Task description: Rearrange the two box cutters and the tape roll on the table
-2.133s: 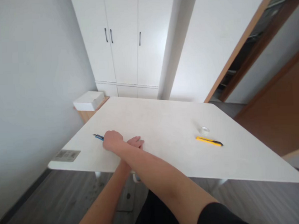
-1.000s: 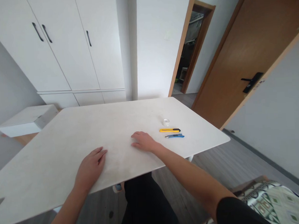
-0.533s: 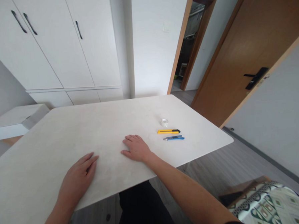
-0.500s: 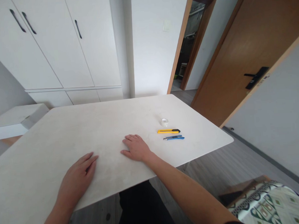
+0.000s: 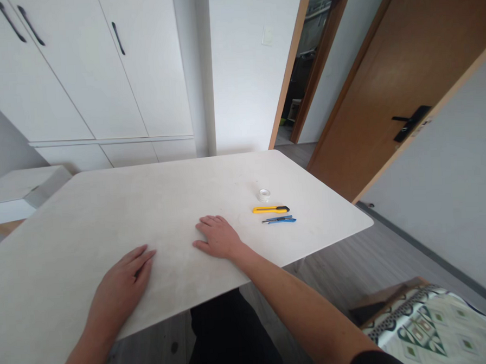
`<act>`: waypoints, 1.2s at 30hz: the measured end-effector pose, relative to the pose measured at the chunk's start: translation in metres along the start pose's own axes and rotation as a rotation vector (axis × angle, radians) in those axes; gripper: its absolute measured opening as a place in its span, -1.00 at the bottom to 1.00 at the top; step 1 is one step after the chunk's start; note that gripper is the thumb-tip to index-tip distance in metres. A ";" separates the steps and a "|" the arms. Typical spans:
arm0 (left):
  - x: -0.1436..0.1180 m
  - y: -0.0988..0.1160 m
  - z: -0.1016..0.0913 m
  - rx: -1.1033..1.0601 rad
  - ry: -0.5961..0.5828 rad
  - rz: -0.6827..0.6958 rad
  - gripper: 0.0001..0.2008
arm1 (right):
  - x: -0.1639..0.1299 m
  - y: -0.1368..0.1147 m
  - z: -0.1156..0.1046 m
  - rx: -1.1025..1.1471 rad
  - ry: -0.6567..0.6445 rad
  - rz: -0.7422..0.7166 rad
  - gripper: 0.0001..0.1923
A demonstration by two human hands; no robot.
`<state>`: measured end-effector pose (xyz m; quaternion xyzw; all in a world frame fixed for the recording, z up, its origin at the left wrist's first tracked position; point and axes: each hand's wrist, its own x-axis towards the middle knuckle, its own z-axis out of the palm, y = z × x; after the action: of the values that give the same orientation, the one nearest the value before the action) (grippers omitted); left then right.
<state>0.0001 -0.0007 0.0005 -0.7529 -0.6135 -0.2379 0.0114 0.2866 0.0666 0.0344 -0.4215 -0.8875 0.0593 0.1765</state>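
Observation:
My left hand (image 5: pixel 120 286) lies flat, palm down, on the white table (image 5: pixel 106 211) near its front edge and holds nothing. My right hand (image 5: pixel 216 237) also rests palm down on the table, fingers spread, empty. To the right of it lie a yellow utility knife (image 5: pixel 270 209) and, just in front of that, a blue utility knife (image 5: pixel 279 220). A small roll of clear tape (image 5: pixel 264 194) sits behind the yellow knife. The blue knife is the thing nearest my right hand, about a hand's width away.
White cupboards (image 5: pixel 98 70) stand behind the table. A white box (image 5: pixel 19 191) sits at the left on a low wooden stand. A brown door (image 5: pixel 388 82) stands open at the right. A patterned cushion (image 5: pixel 430 329) lies at lower right.
Earlier my right hand reached across to the blue knife at the table's left; that knife now lies beside the yellow one. Both hands have settled flat, and my view has swung right.

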 end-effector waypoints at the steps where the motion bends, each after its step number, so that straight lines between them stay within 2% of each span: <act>1: 0.000 -0.001 0.000 -0.001 -0.001 0.002 -0.49 | 0.000 0.000 0.000 0.003 -0.002 0.001 -0.50; 11: -0.001 -0.004 0.003 -0.001 -0.001 0.009 -0.49 | 0.000 0.001 0.001 -0.015 0.027 -0.011 -0.50; 36: -0.001 -0.004 0.004 -0.016 -0.014 -0.014 -0.49 | 0.000 -0.001 -0.002 -0.002 -0.012 0.005 -0.50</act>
<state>-0.0025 0.0001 -0.0044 -0.7504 -0.6168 -0.2374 -0.0005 0.2867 0.0663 0.0365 -0.4234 -0.8876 0.0613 0.1708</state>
